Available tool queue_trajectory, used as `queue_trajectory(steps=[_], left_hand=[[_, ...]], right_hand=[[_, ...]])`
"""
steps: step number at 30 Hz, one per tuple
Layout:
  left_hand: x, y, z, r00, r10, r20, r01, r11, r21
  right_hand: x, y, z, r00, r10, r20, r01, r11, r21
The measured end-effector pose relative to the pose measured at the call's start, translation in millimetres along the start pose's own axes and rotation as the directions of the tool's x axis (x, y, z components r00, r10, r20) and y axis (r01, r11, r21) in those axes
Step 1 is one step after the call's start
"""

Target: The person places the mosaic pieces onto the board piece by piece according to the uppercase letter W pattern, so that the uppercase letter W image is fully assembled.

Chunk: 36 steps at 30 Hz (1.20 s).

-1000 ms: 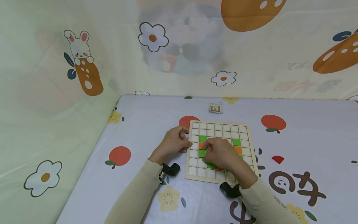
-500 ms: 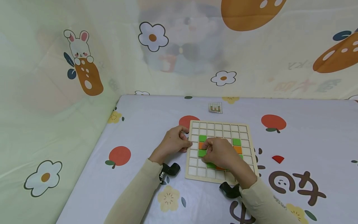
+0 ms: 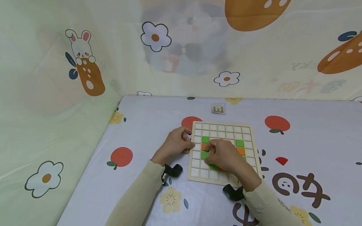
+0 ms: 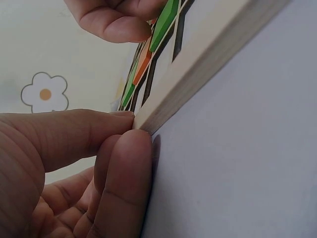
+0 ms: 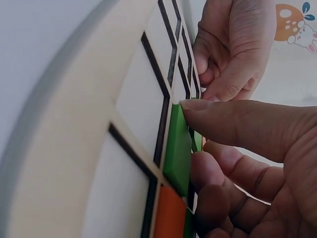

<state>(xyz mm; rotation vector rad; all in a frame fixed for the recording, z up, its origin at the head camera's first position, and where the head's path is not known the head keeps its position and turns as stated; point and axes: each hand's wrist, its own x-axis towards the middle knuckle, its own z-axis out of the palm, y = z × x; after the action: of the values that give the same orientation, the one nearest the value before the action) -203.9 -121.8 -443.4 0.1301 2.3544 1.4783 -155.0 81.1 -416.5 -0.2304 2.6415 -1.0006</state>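
Note:
A pale wooden grid board (image 3: 206,180) lies on the table, with green and orange square tiles set in its cells. My left hand (image 3: 175,142) holds the board's left edge; in the left wrist view its thumb (image 4: 89,131) lies at the rim, a curled finger (image 4: 126,173) against the side. My right hand (image 3: 224,153) is over the board, its thumb and index finger at either side of a green tile (image 3: 205,155) in the left column. An orange tile (image 3: 203,146) and another green tile (image 3: 205,139) sit above it. The right hand covers the tiles in the middle.
A small printed grid card (image 3: 218,109) lies behind the board. The tablecloth (image 3: 147,125) carries printed fruit and flowers. A patterned curtain (image 3: 183,84) stands behind it. Black wrist cameras (image 3: 173,170) are worn on both wrists.

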Motion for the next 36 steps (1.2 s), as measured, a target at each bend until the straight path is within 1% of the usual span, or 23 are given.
queue_trajectory(steps=[3,12,18,21,24,32,36], left_hand=[[0.7,-0.2,0.0,1.0,-0.002,-0.001,0.002,1.0,-0.003],[0.7,-0.9,-0.1,1.0,0.002,0.0,-0.002,1.0,-0.003],[0.9,-1.6,0.3,1.0,0.001,0.002,-0.001,1.0,-0.011],[1.2,-1.7,0.6,1.0,0.001,0.0,-0.001,1.0,-0.005],[1.1,-1.8,0.9,1.0,0.0,-0.003,0.0,1.0,-0.002],[1.3,-2.0,1.5,1.0,-0.009,-0.008,0.009,1.0,-0.013],[1.4,-1.9,2.0,1.0,-0.012,-0.012,0.011,1.0,-0.007]], right_hand=[[-0.9,0.7,0.8,1.0,-0.003,-0.001,0.003,1.0,0.006],[-6.7,2.3,1.9,0.998,-0.057,-0.025,0.057,0.998,0.006],[-16.2,5.0,-0.1,0.995,-0.071,-0.063,0.073,0.997,0.025],[-23.0,8.7,-3.4,0.992,-0.085,-0.097,0.088,0.996,0.029],[-29.7,13.5,-7.3,0.985,-0.103,-0.138,0.105,0.994,0.011],[-46.8,32.8,-21.4,0.974,-0.077,-0.213,0.079,0.997,0.0],[-55.3,43.7,-31.7,0.972,-0.033,-0.231,0.035,0.999,0.004]])
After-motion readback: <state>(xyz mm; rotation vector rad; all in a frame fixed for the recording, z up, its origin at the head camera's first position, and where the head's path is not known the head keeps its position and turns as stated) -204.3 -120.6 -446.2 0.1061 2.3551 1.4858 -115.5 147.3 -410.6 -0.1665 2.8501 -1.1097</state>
